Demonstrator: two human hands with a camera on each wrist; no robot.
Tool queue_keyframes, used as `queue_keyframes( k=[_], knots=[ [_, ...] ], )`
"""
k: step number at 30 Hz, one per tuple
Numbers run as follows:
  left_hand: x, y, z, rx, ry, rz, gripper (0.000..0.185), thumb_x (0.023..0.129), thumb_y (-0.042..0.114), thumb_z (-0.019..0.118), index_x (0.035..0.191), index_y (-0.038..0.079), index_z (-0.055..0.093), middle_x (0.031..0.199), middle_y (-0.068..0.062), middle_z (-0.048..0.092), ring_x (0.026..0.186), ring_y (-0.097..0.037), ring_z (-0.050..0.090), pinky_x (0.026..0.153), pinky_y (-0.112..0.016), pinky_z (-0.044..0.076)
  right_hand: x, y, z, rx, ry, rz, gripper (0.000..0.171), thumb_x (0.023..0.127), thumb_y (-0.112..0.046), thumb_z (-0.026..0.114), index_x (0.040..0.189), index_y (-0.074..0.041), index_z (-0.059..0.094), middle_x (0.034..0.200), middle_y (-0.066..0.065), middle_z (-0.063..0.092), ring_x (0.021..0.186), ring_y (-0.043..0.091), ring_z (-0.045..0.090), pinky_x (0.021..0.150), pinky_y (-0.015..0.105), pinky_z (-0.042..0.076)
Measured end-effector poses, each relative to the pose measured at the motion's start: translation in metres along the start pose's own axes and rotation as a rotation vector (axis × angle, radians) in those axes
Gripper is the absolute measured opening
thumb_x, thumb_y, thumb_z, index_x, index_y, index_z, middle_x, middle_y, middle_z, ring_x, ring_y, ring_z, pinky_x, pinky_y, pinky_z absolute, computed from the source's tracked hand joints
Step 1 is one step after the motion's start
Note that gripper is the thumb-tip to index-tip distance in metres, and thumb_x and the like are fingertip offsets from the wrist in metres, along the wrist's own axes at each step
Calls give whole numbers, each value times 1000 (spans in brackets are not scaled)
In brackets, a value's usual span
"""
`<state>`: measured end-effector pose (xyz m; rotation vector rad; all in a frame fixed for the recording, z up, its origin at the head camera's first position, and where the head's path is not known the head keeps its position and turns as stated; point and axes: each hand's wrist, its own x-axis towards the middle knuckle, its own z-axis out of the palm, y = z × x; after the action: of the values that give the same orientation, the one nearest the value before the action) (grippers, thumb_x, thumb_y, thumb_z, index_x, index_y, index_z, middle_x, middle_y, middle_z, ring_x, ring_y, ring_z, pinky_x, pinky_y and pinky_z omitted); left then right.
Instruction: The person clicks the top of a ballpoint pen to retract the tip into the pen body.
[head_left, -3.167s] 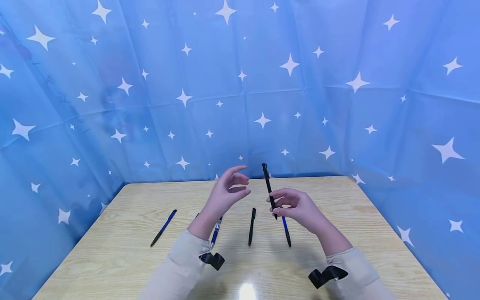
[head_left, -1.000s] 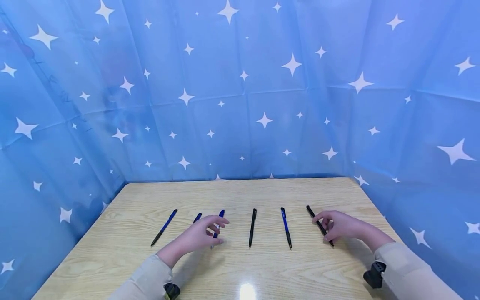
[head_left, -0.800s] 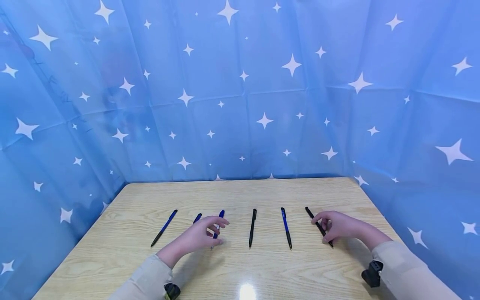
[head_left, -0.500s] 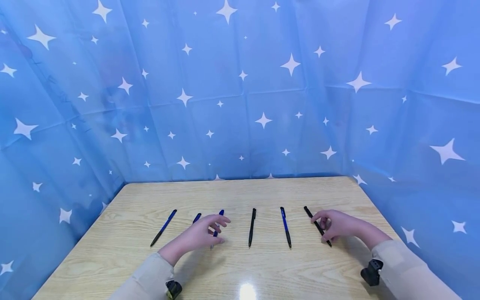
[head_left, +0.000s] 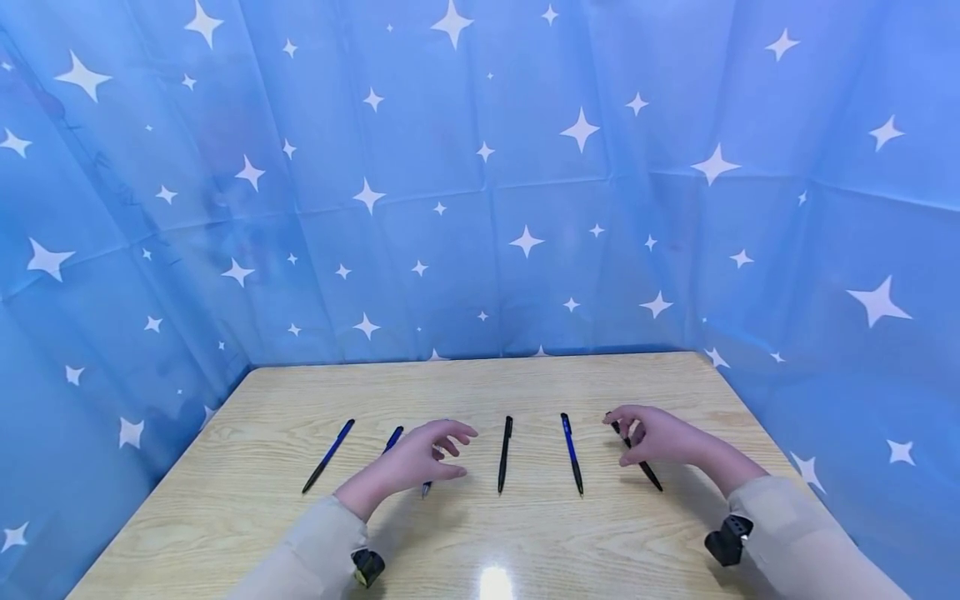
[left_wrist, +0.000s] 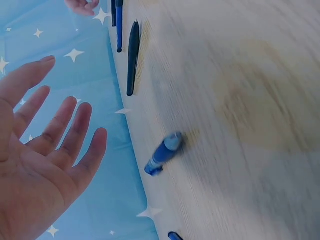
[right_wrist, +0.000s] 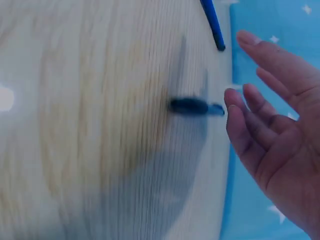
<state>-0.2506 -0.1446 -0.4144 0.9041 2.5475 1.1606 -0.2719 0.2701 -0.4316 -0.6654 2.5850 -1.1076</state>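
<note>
At the lower centre of the head view I see the person's bare left hand (head_left: 412, 458), fingers loosely bent rightward, thumb apart below them; the cream-sleeved left forearm (head_left: 307, 546) slants up from the bottom edge. At lower right, the bare right hand (head_left: 662, 437) nearly mirrors it, fingers bent leftward, while the cream-sleeved right forearm (head_left: 806, 537) comes from the bottom right. The left wrist view shows parted fingers.

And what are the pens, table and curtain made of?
Pens: probably smooth plastic, going by their evenly coloured, mostly blue or black barrels. Table: wood or wood-look laminate, slightly glossy; it shows pale grain and a bright reflected spot. Curtain: apparently thin, matte cloth, given its soft folds and creases.
</note>
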Motion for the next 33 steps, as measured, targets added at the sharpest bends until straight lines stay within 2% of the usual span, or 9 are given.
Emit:
queue_keyframes(
  k=[7, 13, 23, 33],
  knots=[
    [8, 6, 5, -5, -45, -12, 49, 88, 14, 74, 133, 18, 56, 124, -7, 58, 105, -20, 59, 91, -42, 49, 15, -13, 15, -5, 3, -58, 59, 78, -12, 83, 129, 2, 55, 106, 14, 56, 91, 28, 60, 72, 32, 52],
    [15, 6, 10, -24, -71, -3, 49, 88, 12, 74, 135, 13, 56, 125, -11, 58, 106, -23, 59, 91, -43, 49, 25, -15, 28, -52, -2, -79, 58, 76, -18, 85, 124, 1, 59, 105, 10, 59, 97, 29, 58, 81, 40, 51],
    [25, 16, 21, -24, -96, 8, 51, 88, 12, 74, 135, 12, 56, 122, -5, 59, 104, -20, 60, 92, -43, 49, 38, -10, 45, -52, -14, -36, 59, 74, -24, 87, 123, -4, 62, 108, 5, 58, 100, 26, 54, 86, 46, 46],
    [29, 20, 27, -19, -119, 17, 50, 88, 10, 73, 134, 16, 56, 123, -4, 58, 103, -15, 59, 91, -40, 50, 47, -14, 55, -264, -15, 27, 60, 66, -42, 89, 117, -20, 67, 101, -7, 53, 94, 18, 51, 80, 49, 39]
  ],
)
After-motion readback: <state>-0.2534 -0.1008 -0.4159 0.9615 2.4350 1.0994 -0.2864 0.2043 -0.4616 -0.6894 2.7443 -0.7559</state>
